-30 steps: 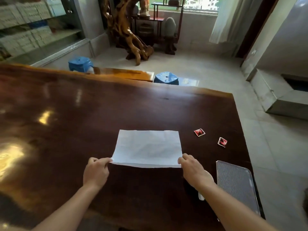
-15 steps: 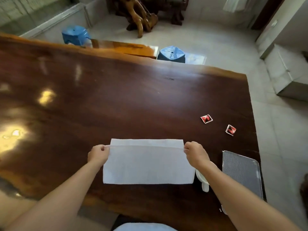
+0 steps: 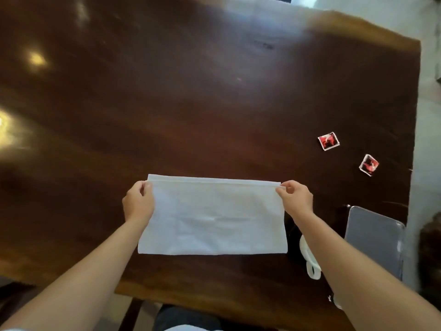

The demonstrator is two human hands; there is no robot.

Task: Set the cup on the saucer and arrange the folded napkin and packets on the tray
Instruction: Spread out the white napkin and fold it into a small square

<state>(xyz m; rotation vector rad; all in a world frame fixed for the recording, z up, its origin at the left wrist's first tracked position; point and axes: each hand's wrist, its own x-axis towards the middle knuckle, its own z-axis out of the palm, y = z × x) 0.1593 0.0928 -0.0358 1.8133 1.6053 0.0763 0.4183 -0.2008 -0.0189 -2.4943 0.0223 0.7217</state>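
Two hands on the napkin (image 3: 212,218), one at each far corner. The left hand (image 3: 138,201) has thumb and fingers pinched together on the far left corner of the top layer; the right hand (image 3: 296,198) is pinched the same way on the far right corner. The napkin lies white and flat on the table (image 3: 167,103), doubled over into a wide rectangle, the fold along the near edge. The top layer stops just short of the far edge, and a thin strip of the lower layer shows beyond it.

Off to the right, two packets, red and black with white edges. The far packet (image 3: 328,141) and the near packet (image 3: 369,165) lie flat on the bare wood, close to each other but apart, both well clear of the napkin and beyond the tray.

The tray (image 3: 374,240) sits at the table's right near corner, grey, rounded at the corners, with nothing on the part in view. Between napkin and tray, tucked under the right forearm, the cup (image 3: 310,261) peeks out: white, its handle loop pointing toward the near edge. Most of it is hidden by the arm, so whether it stands on a saucer cannot be told.

Bright reflections smear the dark, glossy wood on the left.
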